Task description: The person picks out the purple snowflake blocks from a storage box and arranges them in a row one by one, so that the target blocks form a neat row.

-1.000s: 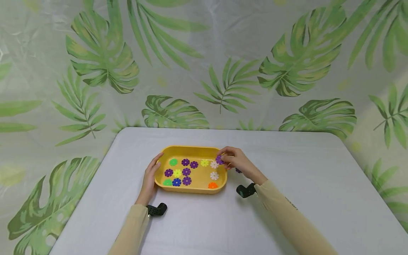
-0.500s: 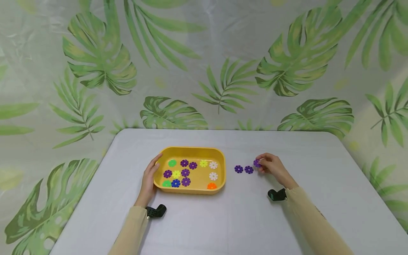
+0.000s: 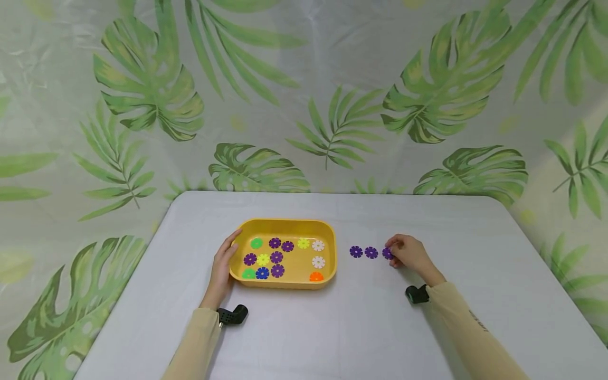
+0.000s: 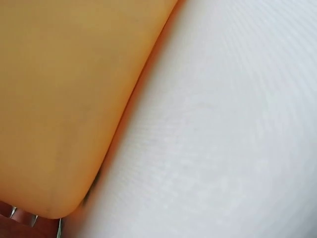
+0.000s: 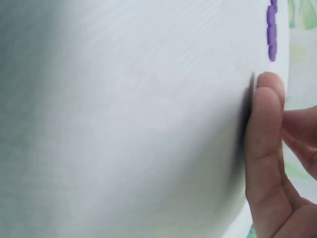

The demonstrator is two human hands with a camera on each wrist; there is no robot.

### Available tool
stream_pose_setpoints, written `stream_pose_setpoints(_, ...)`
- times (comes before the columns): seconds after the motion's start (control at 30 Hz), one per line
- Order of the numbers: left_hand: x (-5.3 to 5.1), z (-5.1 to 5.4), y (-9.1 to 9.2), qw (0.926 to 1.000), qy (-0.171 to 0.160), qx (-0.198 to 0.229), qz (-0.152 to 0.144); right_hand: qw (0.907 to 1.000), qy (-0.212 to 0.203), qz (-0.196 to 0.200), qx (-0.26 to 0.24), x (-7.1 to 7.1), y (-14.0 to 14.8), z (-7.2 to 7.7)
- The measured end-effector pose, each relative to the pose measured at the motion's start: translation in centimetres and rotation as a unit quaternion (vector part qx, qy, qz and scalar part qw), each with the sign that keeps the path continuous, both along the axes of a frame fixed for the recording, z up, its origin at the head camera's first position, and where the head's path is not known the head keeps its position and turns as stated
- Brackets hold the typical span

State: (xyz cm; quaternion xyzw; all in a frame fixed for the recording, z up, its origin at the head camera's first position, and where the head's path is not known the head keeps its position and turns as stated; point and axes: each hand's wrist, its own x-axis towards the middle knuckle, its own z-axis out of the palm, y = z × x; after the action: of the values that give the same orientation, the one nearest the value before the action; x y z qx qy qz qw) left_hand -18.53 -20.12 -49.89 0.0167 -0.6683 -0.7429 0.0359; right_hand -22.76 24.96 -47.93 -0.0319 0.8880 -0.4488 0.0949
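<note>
A yellow tray (image 3: 285, 285) holds several notched plastic snowflake discs in green, purple, yellow, blue, white and orange. My left hand (image 3: 221, 269) grips its left end, the thumb at the rim; in the left wrist view, fingers (image 4: 34, 223) show at the tray's corner. To the right of the tray, two purple snowflake discs (image 3: 356, 252) (image 3: 371, 253) lie flat on the table. My right hand (image 3: 412, 254) pinches a third purple snowflake disc (image 3: 387, 253) at the right end of that row, low over or on the table; the fingers partly cover it.
A white cloth covers the table (image 3: 304, 338). Behind it hangs a leaf-patterned curtain (image 3: 304, 105). Each wrist carries a small black camera, one at the left (image 3: 234, 315) and one at the right (image 3: 417, 294).
My right hand has carried the purple disc from above the tray's right end out to the right, then lowered it in line with the other two. The left hand has stayed at the tray.
</note>
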Motion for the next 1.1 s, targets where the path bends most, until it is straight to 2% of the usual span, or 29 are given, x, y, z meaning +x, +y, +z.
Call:
stream_pose_setpoints(0.07, 0.0, 0.0, 0.0, 1.0000, -0.001, -0.001, 0.001, 1.0000, 0.007, -0.002, 0.006, 0.0, -0.3, 0.4)
stream_pose_setpoints(0.13, 0.0, 0.0, 0.0, 1.0000, -0.002, -0.001, 0.002, 0.9999, 0.009, -0.008, -0.009, -0.1, -0.7, 0.9)
stream_pose_setpoints(0.3, 0.1, -0.1, -0.1, 1.0000, -0.001, 0.000, 0.003, 0.9945, -0.006, -0.004, -0.104, -0.5, -3.0, 2.4)
stream_pose_setpoints(0.47, 0.1, -0.1, -0.2, 1.0000, 0.001, -0.001, -0.003, 0.9819, -0.031, 0.037, -0.183, -0.5, -7.6, 4.5)
stream_pose_setpoints(0.63, 0.0, -0.2, -0.2, 1.0000, 0.006, -0.003, -0.006, 0.9653, -0.064, 0.093, -0.235, 0.0, -12.8, 5.5)
stream_pose_setpoints(0.77, -0.1, -0.3, -0.3, 0.9999, 0.010, -0.011, -0.003, 0.9557, -0.090, 0.156, -0.233, 0.6, -16.5, 5.2)
stream_pose_setpoints(0.93, -0.1, -0.2, -0.3, 0.9998, 0.011, -0.016, -0.004, 0.9446, -0.120, 0.226, -0.205, 1.1, -20.2, 3.9)
stream_pose_setpoints(1.1, 0.7, 1.8, 0.2, 0.9997, -0.002, -0.020, -0.014, 0.9450, -0.146, 0.252, -0.150, 1.5, -22.6, 3.0)
